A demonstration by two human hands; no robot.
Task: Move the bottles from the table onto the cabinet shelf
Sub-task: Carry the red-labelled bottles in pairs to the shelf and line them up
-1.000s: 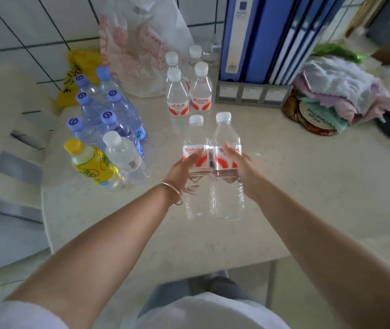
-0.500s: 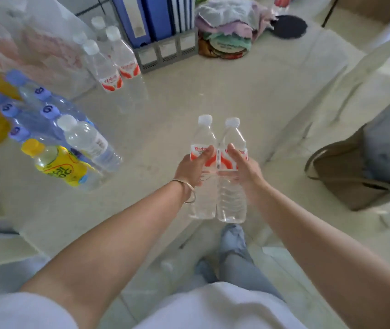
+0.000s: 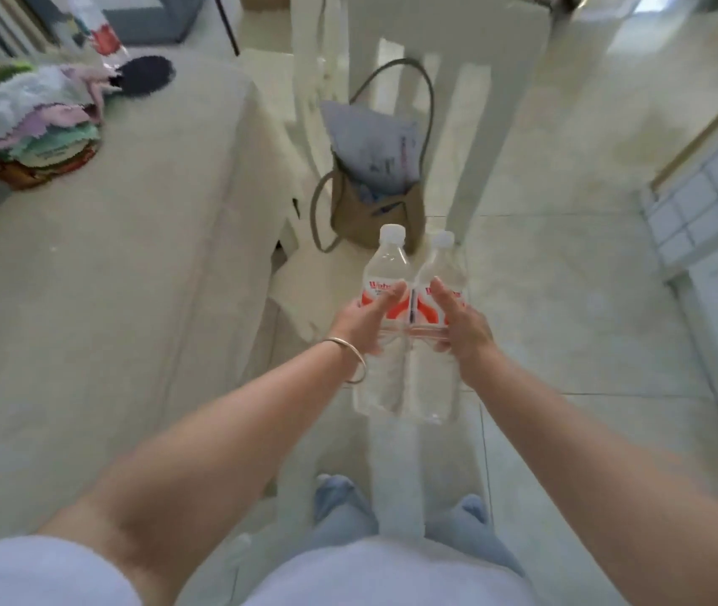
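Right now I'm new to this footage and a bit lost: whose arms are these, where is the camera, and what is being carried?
There is no machine here. A camera worn on a person's head looks down at their own arms. The left hand and right hand each grip one clear water bottle: the left bottle and the right bottle, upright and side by side above the tiled floor. To the left is the table with folded cloths; ahead, a brown bag sits on the floor.
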